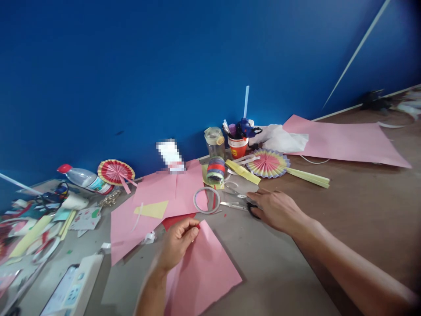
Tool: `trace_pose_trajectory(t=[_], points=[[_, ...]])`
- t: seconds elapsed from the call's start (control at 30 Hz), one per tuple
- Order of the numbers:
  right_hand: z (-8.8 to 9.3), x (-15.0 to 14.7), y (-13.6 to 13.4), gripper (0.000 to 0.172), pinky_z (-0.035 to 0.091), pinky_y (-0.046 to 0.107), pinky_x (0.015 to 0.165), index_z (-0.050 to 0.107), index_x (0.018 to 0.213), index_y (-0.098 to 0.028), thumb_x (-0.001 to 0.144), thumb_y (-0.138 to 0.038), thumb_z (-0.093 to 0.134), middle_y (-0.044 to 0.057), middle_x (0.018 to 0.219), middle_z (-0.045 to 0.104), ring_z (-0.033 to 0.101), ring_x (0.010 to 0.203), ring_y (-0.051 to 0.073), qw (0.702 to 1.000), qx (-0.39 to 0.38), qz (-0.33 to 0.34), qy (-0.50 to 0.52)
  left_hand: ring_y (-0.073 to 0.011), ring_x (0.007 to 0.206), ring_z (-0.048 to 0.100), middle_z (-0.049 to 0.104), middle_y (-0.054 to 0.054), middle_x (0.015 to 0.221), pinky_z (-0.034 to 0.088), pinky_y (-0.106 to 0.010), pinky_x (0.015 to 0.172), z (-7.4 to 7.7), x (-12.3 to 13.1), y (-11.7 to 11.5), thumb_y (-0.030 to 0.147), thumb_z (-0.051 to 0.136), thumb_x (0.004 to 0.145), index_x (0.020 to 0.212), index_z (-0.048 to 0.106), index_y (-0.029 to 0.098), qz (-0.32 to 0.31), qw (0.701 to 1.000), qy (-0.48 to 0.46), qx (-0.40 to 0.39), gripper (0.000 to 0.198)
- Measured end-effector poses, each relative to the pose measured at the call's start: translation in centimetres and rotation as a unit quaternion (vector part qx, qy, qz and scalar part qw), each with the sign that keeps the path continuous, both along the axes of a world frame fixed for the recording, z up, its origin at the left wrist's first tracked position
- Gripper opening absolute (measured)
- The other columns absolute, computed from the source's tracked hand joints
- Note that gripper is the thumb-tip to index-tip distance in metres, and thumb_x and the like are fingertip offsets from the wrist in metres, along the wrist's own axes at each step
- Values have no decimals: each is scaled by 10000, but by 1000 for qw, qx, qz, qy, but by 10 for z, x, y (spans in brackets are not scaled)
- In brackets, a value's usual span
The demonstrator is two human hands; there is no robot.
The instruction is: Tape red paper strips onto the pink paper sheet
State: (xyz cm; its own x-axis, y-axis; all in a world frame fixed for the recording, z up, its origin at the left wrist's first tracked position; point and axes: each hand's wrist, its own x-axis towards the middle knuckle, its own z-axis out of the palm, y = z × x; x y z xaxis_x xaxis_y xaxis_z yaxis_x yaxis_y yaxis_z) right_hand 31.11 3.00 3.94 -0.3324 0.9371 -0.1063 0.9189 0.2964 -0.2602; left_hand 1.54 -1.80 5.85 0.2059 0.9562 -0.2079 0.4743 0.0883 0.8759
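Observation:
My left hand point(179, 241) pinches the top corner of a pink sheet of paper point(210, 272) between thumb and fingers. Part of the sheet goes out of view at the bottom. To its right, my right hand point(274, 208) is closed at the black handles of a pair of scissors point(234, 205), whose blades are spread and point left. A roll of white tape point(206, 200) lies just beyond the blade tips. Under and behind my left hand are a red piece of paper point(176, 219) and more pink paper point(148, 193) with a yellow strip point(153, 210) on it.
Along the blue wall stand a clear cup point(215, 141), a red paper cup point(237, 148) of tools, and a plastic bottle point(87, 179). Pleated paper fans point(268, 163) lie nearby. A power strip point(77, 289) is at front left, a large pink sheet point(345, 142) at back right.

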Motion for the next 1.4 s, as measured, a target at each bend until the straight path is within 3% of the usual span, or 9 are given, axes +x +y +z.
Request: trace_pose_trajectory(t=[0.17,0.33,0.43,0.53,0.73,1.0,1.23,1.4], points=[[2,-4,0,261,390,312,681,620,1059,-220,824,-264,516,92,1038,584,617,731,194,1000,2,-11,-23,-137,671,536,605,-1,773,426,-242,641,-1,7,-2,323,486,862,1051,625,217,-59,990,122,-29,258],[-5,-5,1,330,398,312,731,577,1161,-194,845,-198,484,125,1228,511,606,844,201,996,74,-28,37,-224,1062,551,653,-31,1099,430,-337,899,-9,17,-4,285,479,882,1127,610,281,-119,963,239,41,278],[-8,-12,0,288,389,305,755,599,1121,-176,874,-175,452,112,1149,573,581,921,206,984,139,-15,110,-247,1065,546,665,-40,1084,415,-388,932,-17,21,-3,273,453,906,1129,605,267,-167,938,282,113,270],[-11,-23,-5,246,373,307,757,632,1045,-169,875,-149,455,93,1008,629,565,910,200,973,166,40,158,-239,987,570,666,-42,1032,441,-388,883,-23,24,-2,231,435,915,1108,605,254,-193,916,305,175,259],[-13,-42,-15,198,333,320,736,644,982,-178,864,-153,486,77,948,630,518,868,208,973,146,109,145,-215,907,580,638,-51,980,466,-363,821,-26,24,0,185,433,910,1042,621,225,-192,898,312,246,233],[-4,-63,10,207,332,309,741,637,946,-170,891,-166,437,78,885,610,507,864,205,988,113,80,70,-219,929,571,627,-61,1007,473,-373,814,-33,23,-1,112,425,889,1004,637,214,-173,885,304,307,262],[-10,-97,17,154,338,329,756,661,876,-184,831,-185,513,90,947,582,471,917,232,976,128,176,32,-231,963,541,614,-80,999,463,-398,851,-37,17,3,90,457,870,962,637,182,-126,881,295,348,223],[-13,-105,17,159,334,353,769,659,818,-153,829,-152,500,109,931,584,459,934,248,967,145,208,21,-236,955,540,592,-82,937,475,-404,828,-38,13,4,105,465,868,951,627,186,-97,878,291,367,199]])
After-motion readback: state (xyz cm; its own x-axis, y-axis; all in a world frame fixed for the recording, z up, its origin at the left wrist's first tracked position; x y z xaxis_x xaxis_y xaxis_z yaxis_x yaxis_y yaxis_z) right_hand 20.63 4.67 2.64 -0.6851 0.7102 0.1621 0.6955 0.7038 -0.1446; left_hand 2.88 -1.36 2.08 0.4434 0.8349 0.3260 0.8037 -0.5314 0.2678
